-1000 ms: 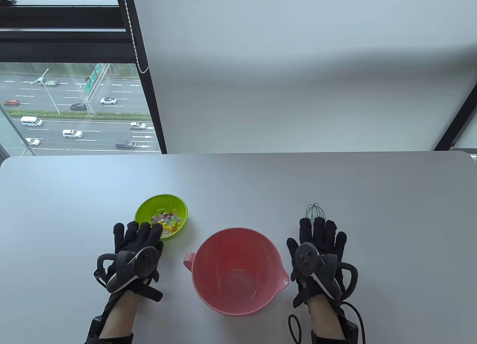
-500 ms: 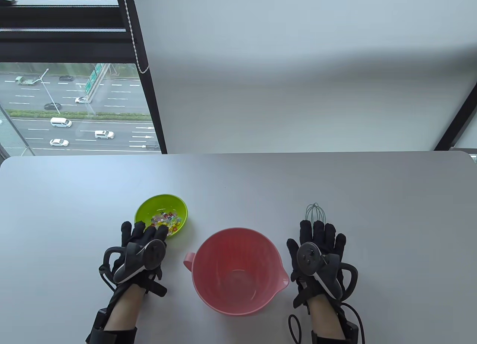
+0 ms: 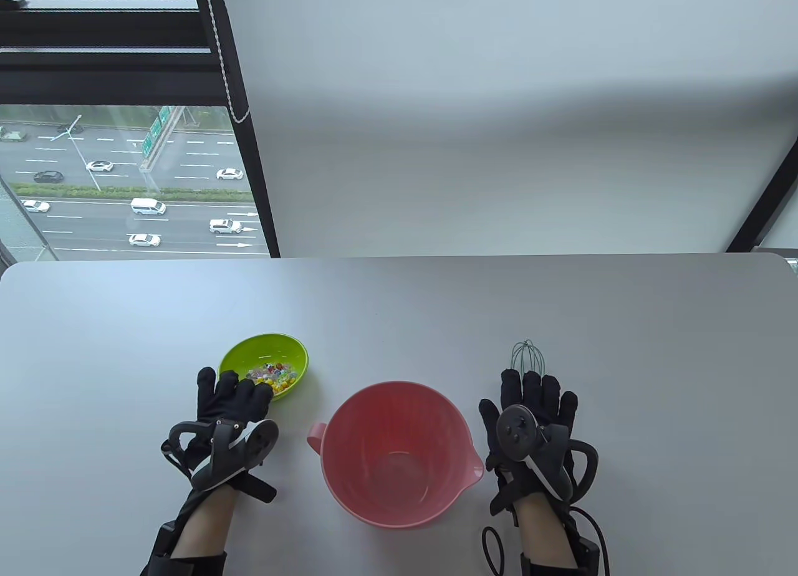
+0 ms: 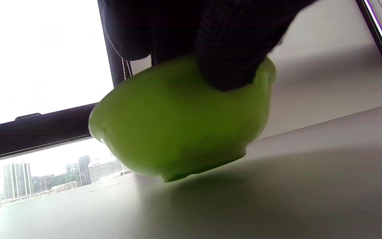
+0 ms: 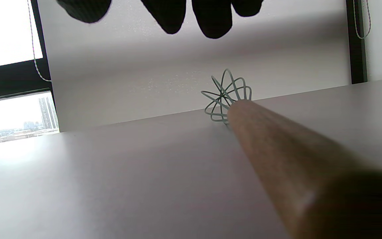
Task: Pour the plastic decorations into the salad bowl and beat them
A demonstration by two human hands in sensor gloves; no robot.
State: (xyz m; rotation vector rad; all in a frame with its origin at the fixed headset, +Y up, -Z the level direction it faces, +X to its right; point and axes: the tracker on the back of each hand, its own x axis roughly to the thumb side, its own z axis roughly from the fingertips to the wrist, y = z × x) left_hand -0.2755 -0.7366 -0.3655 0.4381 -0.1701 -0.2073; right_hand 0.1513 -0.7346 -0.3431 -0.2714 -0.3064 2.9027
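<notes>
My left hand (image 3: 234, 398) grips the tilted green bowl (image 3: 265, 361) of plastic decorations (image 3: 271, 374); my right hand (image 3: 533, 408) hovers flat, fingers straight, over the whisk (image 3: 527, 355) beside the pink salad bowl (image 3: 394, 454).

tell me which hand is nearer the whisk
Right. The right hand hovers flat over the whisk, whose wire head pokes out past the fingertips, with its handle lying beneath. The left hand is far across the table, gripping the green bowl, with the pink bowl between.

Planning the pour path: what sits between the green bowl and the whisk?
In the table view, the pink salad bowl stands between the green bowl and the whisk, somewhat nearer the person; otherwise bare table.
</notes>
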